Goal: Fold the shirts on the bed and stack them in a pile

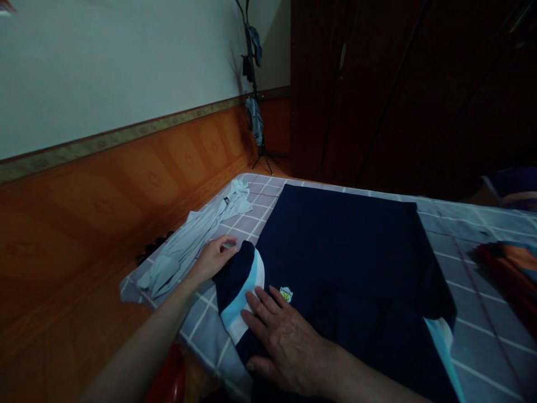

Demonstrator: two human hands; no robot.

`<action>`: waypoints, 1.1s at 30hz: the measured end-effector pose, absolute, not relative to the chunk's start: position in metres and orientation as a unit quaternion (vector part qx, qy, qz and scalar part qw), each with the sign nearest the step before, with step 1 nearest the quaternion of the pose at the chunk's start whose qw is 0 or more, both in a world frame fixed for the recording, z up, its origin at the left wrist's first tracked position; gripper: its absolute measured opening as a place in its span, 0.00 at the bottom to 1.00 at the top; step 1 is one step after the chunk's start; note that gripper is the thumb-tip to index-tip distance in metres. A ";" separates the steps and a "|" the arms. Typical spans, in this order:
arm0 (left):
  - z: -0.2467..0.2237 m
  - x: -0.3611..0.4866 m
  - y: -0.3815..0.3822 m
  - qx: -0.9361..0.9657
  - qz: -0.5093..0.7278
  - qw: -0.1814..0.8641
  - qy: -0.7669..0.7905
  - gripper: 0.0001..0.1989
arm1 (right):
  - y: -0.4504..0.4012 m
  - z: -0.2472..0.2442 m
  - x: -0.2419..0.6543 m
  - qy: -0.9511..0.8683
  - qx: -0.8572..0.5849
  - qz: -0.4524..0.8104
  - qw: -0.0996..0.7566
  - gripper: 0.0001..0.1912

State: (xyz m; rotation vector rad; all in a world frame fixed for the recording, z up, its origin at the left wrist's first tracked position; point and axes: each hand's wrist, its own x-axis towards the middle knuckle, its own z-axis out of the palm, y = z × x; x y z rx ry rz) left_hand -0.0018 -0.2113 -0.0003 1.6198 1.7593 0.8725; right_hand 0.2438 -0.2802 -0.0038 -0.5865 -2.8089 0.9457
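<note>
On the checked cover (201,322) before you, the navy shirt (348,240) lies spread out, its small badge (286,293) facing up. Your right hand (287,338) rests palm down on the shirt, fingers extended and slightly parted, the fingertips on the pale blue and white sleeve band (247,296); it grasps nothing. Your right forearm enters from the lower right. Your left arm reaches up from the lower left, and your left hand (217,254) is at the sleeve's outer edge, fingers bent and partly closed, with a small gap by the thumb; whether it pinches the cloth you cannot tell from this view. The cover is grey-lilac with white lines. A pale, rumpled garment (197,240) lies along its left side, and a multicoloured cloth (512,268) sits at the far right. Beyond, a black coat stand (251,61) with items hung on it occupies the corner, beside a dark wardrobe (356,84). The left wall (104,67) is pale above orange panelling (151,173). Lighting is dim.
</note>
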 end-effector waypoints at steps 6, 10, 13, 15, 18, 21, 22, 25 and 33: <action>0.004 -0.008 -0.234 0.718 0.133 0.182 0.658 0.10 | -0.280 -0.003 0.243 -0.925 -0.201 0.315 0.064 0.35; 0.000 -0.013 -0.241 0.707 0.159 0.159 0.670 0.11 | -0.281 -0.004 0.243 -0.926 -0.202 0.313 0.065 0.34; -0.004 -0.016 -0.249 0.683 0.190 0.189 0.680 0.09 | -0.280 -0.003 0.243 -0.926 -0.201 0.312 0.064 0.35; -0.006 -0.016 -0.255 0.666 0.193 0.220 0.686 0.13 | -0.280 -0.003 0.243 -0.926 -0.201 0.313 0.066 0.35; -0.007 -0.017 -0.263 0.647 0.185 0.238 0.701 0.23 | -0.280 -0.001 0.243 -0.923 -0.210 0.314 0.073 0.37; -0.006 -0.019 -0.265 0.645 0.176 0.260 0.697 0.16 | -0.280 0.000 0.244 -0.922 -0.210 0.315 0.074 0.38; -0.005 -0.020 -0.265 0.643 0.179 0.276 0.691 0.13 | -0.279 0.000 0.244 -0.924 -0.203 0.316 0.072 0.37; 0.000 -0.022 -0.264 0.619 0.237 0.324 0.675 0.14 | -0.280 -0.003 0.246 -0.928 -0.184 0.317 0.069 0.36; 0.034 0.020 -0.271 0.629 0.398 0.226 0.628 0.09 | -0.278 -0.008 0.244 -0.857 -0.284 0.307 0.302 0.28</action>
